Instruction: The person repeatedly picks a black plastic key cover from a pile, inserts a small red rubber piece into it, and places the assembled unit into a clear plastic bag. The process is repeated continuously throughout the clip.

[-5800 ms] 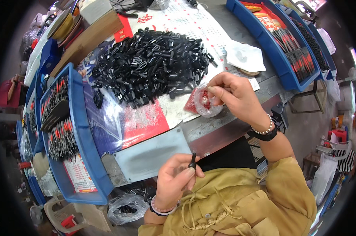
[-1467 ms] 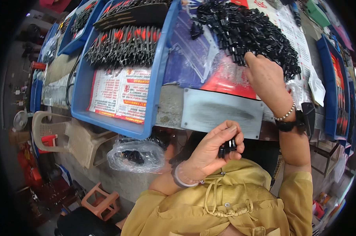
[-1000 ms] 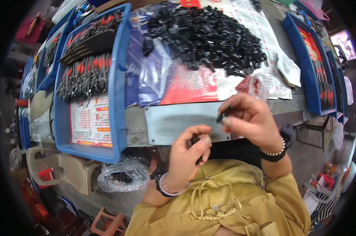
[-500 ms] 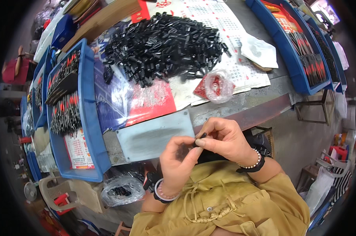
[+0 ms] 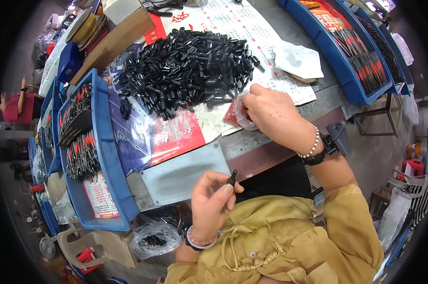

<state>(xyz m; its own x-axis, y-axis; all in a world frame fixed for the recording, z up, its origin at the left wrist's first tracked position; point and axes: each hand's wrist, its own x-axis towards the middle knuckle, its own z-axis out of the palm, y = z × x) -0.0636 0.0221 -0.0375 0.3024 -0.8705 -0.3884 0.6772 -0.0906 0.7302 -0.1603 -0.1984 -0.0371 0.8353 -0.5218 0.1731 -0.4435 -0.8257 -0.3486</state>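
Note:
Between the thumb and fingers of my left hand (image 5: 211,199), a small black plastic part (image 5: 232,177) with a narrow tip stands upright. This hand is by the near right corner of a pale rectangular plate (image 5: 185,174). My right hand (image 5: 275,113) reaches into a clear plastic bag (image 5: 247,124) with tiny red pieces (image 5: 231,114); its fingertips are hidden there, so I cannot tell whether they hold anything. Beyond the bag lies a large heap of small black plastic parts (image 5: 188,71), spread over printed paper sheets (image 5: 180,135).
Blue trays of black-and-red pieces stand at the left (image 5: 124,201) and right (image 5: 363,94). A wooden board (image 5: 114,40) borders the heap at the far left. White paper (image 5: 299,60) lies near the right tray. Below the bench is a clear bag of black parts (image 5: 157,236).
My hands were together at the bench edge and have parted. The right one has moved up into the bag of red pieces; the left keeps the black part, now upright.

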